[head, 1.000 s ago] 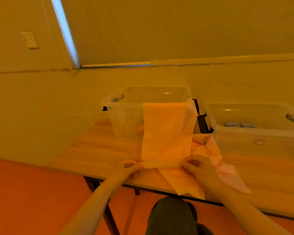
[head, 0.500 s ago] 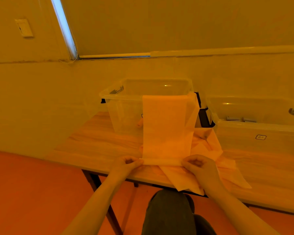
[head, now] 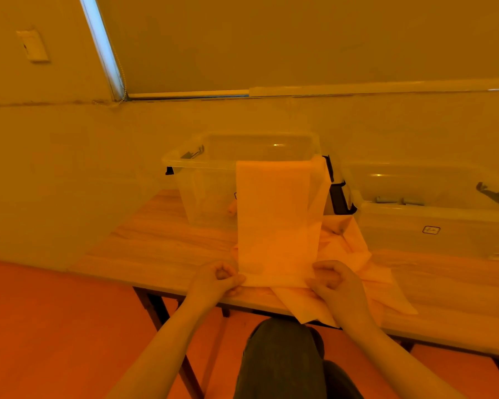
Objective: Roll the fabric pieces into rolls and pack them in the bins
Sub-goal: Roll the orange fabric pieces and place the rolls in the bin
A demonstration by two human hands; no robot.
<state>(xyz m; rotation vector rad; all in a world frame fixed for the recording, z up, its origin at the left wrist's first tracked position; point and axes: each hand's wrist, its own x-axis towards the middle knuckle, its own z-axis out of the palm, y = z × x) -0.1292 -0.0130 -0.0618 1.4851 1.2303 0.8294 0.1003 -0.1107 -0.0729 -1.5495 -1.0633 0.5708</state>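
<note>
A long pale fabric strip [head: 277,220] hangs from the rim of the left clear bin [head: 208,191] down to the table's near edge. My left hand [head: 218,279] pinches the strip's near left corner, and my right hand [head: 333,280] pinches its near right corner, where the near end is turned over in a narrow fold. More pale fabric pieces [head: 355,272] lie crumpled under and to the right of the strip. A second clear bin [head: 432,226] stands to the right, with small grey items inside.
The wooden table [head: 162,237] stands against a pale wall, with bare wood left of the fabric. Black latches [head: 339,197] sit between the two bins. My knee [head: 283,358] is under the table's front edge, above an orange floor.
The near end of the strip has been turned a little further between my fingers. The camera tilted slightly; my hands stay at the same corners.
</note>
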